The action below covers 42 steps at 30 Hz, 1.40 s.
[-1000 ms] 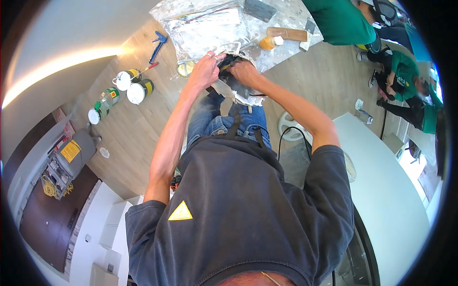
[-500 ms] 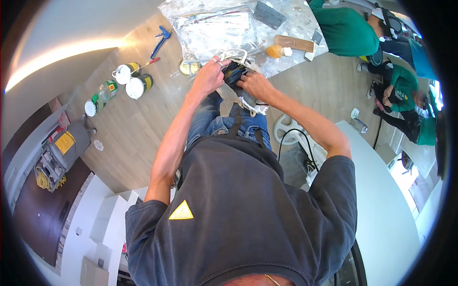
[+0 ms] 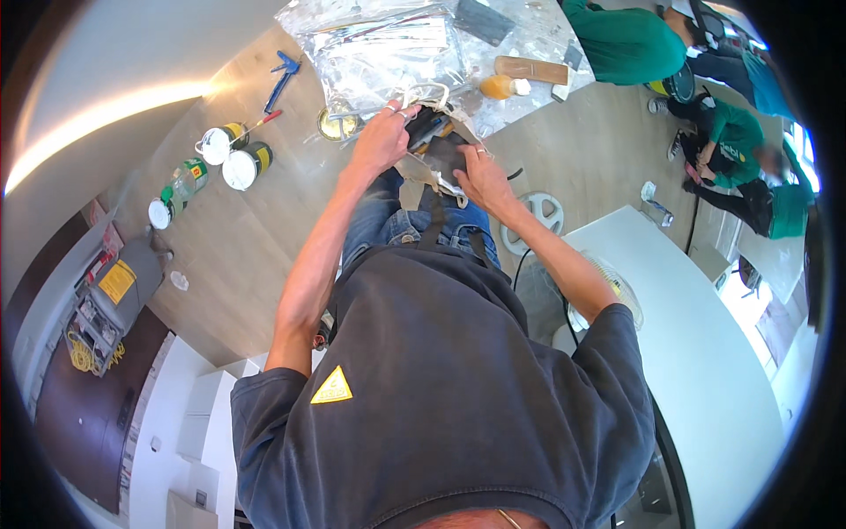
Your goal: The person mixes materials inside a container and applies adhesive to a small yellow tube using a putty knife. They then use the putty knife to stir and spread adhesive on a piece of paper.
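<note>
The room is bright overall. On the left, a warm strip of light [image 3: 115, 110] glows along the wall; on the far right, daylight burns out the window [image 3: 804, 159]. Glare streaks the plastic sheet [image 3: 388, 60] on the far desk [image 3: 545, 40], while the inside of the bag [image 3: 418, 170] sinks into shadow. Fisheye distortion bends edges toward a black rim, where distant detail softens.
</note>
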Each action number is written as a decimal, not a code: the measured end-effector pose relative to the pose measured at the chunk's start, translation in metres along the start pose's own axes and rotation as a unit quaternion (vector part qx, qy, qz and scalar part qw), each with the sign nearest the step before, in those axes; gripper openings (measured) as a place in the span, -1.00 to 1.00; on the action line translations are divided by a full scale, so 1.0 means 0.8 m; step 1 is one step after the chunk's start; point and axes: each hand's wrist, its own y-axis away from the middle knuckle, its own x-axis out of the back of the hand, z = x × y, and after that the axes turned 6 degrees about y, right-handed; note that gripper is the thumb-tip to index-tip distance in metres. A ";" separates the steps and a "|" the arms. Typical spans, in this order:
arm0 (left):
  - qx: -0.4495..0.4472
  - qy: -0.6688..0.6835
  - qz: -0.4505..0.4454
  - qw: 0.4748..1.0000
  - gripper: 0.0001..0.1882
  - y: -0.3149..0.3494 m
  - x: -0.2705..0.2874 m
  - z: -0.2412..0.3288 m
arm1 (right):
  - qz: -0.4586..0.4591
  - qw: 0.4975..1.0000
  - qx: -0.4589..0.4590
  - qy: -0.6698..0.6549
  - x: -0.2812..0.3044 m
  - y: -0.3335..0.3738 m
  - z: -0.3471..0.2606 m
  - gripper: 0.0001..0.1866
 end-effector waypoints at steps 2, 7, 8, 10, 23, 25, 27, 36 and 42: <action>-0.029 -0.013 0.008 0.999 -0.48 0.002 -0.005 -0.009 | 0.004 0.997 -0.074 0.031 -0.021 0.003 0.013 -0.35; -0.070 -0.025 -0.009 0.997 -0.47 0.003 -0.006 -0.008 | 0.012 0.979 -0.136 -0.153 -0.081 -0.043 0.065 -0.28; -0.075 -0.028 -0.010 0.997 -0.48 0.004 -0.007 -0.008 | -0.005 0.967 -0.155 -0.202 -0.084 -0.045 0.069 -0.25; -0.076 -0.036 -0.003 0.996 -0.48 0.011 -0.007 -0.014 | -0.033 0.900 -0.216 -0.377 -0.061 -0.046 0.051 -0.25; -0.111 -0.100 -0.004 0.989 -0.58 0.019 -0.029 -0.003 | -0.006 0.680 -0.213 -0.701 -0.022 -0.073 -0.003 -0.56; -0.063 -0.080 0.017 0.995 -0.69 0.002 -0.030 -0.008 | 0.002 0.784 -0.165 -0.598 -0.032 -0.081 0.016 -0.59; -0.071 -0.087 0.077 0.991 -0.80 -0.001 -0.029 -0.008 | 0.088 0.980 -0.027 -0.179 -0.042 -0.074 0.040 -0.51; -0.067 -0.087 0.053 0.993 -0.73 0.013 -0.033 -0.013 | -0.058 0.909 -0.267 -0.316 -0.102 -0.046 0.046 -0.25; -0.064 -0.074 0.038 0.995 -0.75 0.017 -0.039 -0.013 | 0.035 0.923 -0.277 -0.265 -0.150 -0.047 0.046 -0.32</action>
